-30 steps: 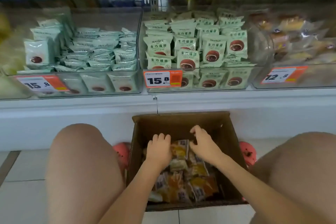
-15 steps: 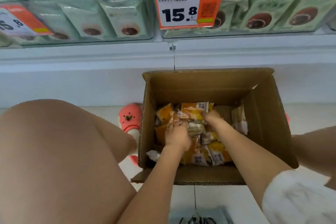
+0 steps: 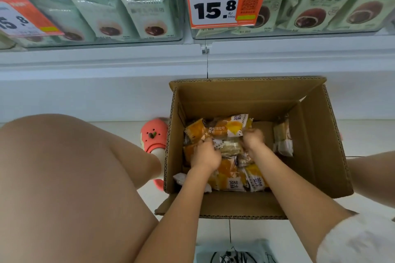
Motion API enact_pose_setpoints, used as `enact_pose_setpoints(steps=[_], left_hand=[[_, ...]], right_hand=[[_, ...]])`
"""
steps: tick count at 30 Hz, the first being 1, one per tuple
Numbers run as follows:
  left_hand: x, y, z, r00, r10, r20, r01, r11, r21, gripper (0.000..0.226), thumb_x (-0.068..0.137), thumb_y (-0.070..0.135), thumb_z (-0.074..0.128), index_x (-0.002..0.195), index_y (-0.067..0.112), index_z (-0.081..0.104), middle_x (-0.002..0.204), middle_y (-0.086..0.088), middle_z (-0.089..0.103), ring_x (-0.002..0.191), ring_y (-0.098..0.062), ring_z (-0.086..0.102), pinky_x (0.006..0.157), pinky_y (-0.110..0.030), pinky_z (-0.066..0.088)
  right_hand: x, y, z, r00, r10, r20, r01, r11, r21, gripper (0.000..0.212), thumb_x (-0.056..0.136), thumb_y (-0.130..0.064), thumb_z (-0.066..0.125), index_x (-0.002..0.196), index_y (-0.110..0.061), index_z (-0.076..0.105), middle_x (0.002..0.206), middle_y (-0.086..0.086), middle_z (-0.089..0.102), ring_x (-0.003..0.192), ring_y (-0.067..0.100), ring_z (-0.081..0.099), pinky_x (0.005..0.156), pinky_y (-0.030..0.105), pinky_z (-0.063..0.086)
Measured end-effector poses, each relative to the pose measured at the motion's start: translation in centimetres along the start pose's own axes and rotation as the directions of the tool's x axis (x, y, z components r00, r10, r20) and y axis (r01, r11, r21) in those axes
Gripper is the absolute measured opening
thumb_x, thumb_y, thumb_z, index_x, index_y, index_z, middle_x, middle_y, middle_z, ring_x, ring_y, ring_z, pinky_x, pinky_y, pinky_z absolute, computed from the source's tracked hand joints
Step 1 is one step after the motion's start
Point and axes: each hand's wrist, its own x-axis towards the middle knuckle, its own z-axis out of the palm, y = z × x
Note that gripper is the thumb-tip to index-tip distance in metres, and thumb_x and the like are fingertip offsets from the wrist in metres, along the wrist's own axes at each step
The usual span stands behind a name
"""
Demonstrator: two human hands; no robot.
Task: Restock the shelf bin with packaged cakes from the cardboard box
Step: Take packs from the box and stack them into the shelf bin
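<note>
Cardboard box [image 3: 241, 100]: one, open-topped, on the floor below the shelf.
Packaged cakes [image 3: 229, 129]: roughly a dozen orange-and-white packets heaped in the box's left and middle; the exact number cannot be told, since hands cover some. One pale packet [image 3: 283, 137] leans apart against the box's right wall.
Hands: two, both inside the box.
Left hand [image 3: 205, 155]: fingers curled down, gripping packets at the heap's left-centre.
Right hand [image 3: 253, 137]: fingers curled, gripping packets just right of the left hand.
Shelf bins [image 3: 179, 6]: two clear ones above the box, holding green packets.
Price tags [image 3: 226, 3]: two, orange.
Pink shoe [image 3: 155, 136]: one, just left of the box.
</note>
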Motion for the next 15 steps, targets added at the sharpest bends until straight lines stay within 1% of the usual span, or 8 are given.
enact_pose_setpoints(steps=[3, 4, 6, 8, 10, 12, 13, 15], left_hand=[[-0.3, 0.4, -0.6, 0.993, -0.112, -0.038, 0.095, 0.946, -0.309, 0.031, 0.100, 0.023, 0.039, 0.128, 0.012, 0.046, 0.096, -0.005, 0.058, 0.074, -0.019, 0.058, 0.058, -0.030, 0.047], [-0.4, 0.6, -0.8, 0.985, -0.170, -0.042, 0.136, 0.892, -0.432, 0.033, 0.101, 0.024, 0.037, 0.129, 0.010, 0.047, 0.093, -0.005, 0.059, 0.070, -0.016, 0.056, 0.056, -0.027, 0.044], [-0.8, 1.1, -1.5, 0.961, -0.275, -0.029, 0.189, 0.731, -0.655, 0.040, 0.101, 0.034, 0.036, 0.130, 0.009, 0.048, 0.111, -0.008, 0.060, 0.091, -0.022, 0.059, 0.077, -0.030, 0.048], [-1.3, 1.2, -2.1, 0.952, -0.298, 0.068, 0.228, 0.542, -0.809, 0.049, 0.097, 0.053, 0.035, 0.129, 0.018, 0.050, 0.124, -0.006, 0.057, 0.112, -0.028, 0.054, 0.101, -0.042, 0.042], [-2.4, 1.9, -3.1, 0.953, -0.207, 0.222, 0.280, 0.320, -0.905, 0.052, 0.093, 0.064, 0.033, 0.117, 0.024, 0.055, 0.115, -0.009, 0.061, 0.109, -0.031, 0.058, 0.102, -0.046, 0.043], [-3.1, 2.5, -3.9, 0.968, -0.065, 0.241, 0.250, 0.192, -0.949, 0.050, 0.093, 0.063, 0.034, 0.112, 0.023, 0.058, 0.112, -0.013, 0.066, 0.103, -0.031, 0.064, 0.091, -0.043, 0.052], [-3.8, 2.8, -4.2, 0.978, -0.007, 0.210, 0.207, 0.189, -0.960, 0.046, 0.095, 0.058, 0.037, 0.115, 0.021, 0.059, 0.112, -0.013, 0.067, 0.102, -0.029, 0.066, 0.086, -0.040, 0.055], [-4.8, 3.3, -4.6, 0.985, 0.106, 0.138, 0.110, 0.233, -0.966, 0.037, 0.098, 0.043, 0.043, 0.120, 0.017, 0.058, 0.112, -0.012, 0.069, 0.101, -0.026, 0.067, 0.082, -0.036, 0.057]], right_hand=[[-2.9, -0.8, -1.6, 0.999, -0.008, 0.047, -0.005, 0.966, 0.258, 0.015, 0.097, -0.007, 0.045, 0.112, -0.006, 0.048, 0.115, 0.011, 0.053, 0.108, 0.029, 0.057, 0.085, 0.036, 0.054], [-4.0, -1.0, -2.6, 0.997, -0.020, 0.069, -0.003, 0.948, 0.318, 0.014, 0.097, -0.006, 0.044, 0.111, -0.007, 0.047, 0.113, 0.012, 0.054, 0.105, 0.028, 0.060, 0.084, 0.037, 0.055], [-6.2, -1.3, -4.7, 0.989, -0.082, 0.125, 0.023, 0.911, 0.411, 0.016, 0.099, -0.006, 0.042, 0.114, -0.008, 0.046, 0.112, 0.014, 0.055, 0.100, 0.028, 0.063, 0.086, 0.040, 0.055], [-8.2, -1.5, -6.4, 0.962, -0.172, 0.214, 0.059, 0.891, 0.450, 0.018, 0.100, -0.007, 0.040, 0.117, -0.006, 0.045, 0.113, 0.016, 0.056, 0.100, 0.027, 0.064, 0.085, 0.042, 0.054], [-9.8, -1.7, -7.5, 0.920, -0.254, 0.297, 0.127, 0.913, 0.387, 0.011, 0.100, -0.009, 0.040, 0.109, -0.006, 0.046, 0.115, 0.017, 0.057, 0.099, 0.026, 0.065, 0.082, 0.041, 0.055], [-11.0, -1.8, -8.3, 0.887, -0.326, 0.327, 0.218, 0.920, 0.325, 0.005, 0.100, -0.010, 0.042, 0.099, -0.008, 0.047, 0.119, 0.019, 0.056, 0.099, 0.027, 0.065, 0.081, 0.040, 0.056], [-11.3, -1.8, -8.7, 0.879, -0.350, 0.323, 0.249, 0.916, 0.314, 0.003, 0.099, -0.010, 0.043, 0.100, -0.009, 0.046, 0.119, 0.019, 0.056, 0.100, 0.027, 0.065, 0.081, 0.040, 0.056], [-11.9, -2.0, -9.7, 0.867, -0.378, 0.324, 0.242, 0.889, 0.389, 0.020, 0.095, -0.008, 0.049, 0.114, -0.014, 0.045, 0.117, 0.015, 0.060, 0.102, 0.026, 0.065, 0.083, 0.042, 0.055]])
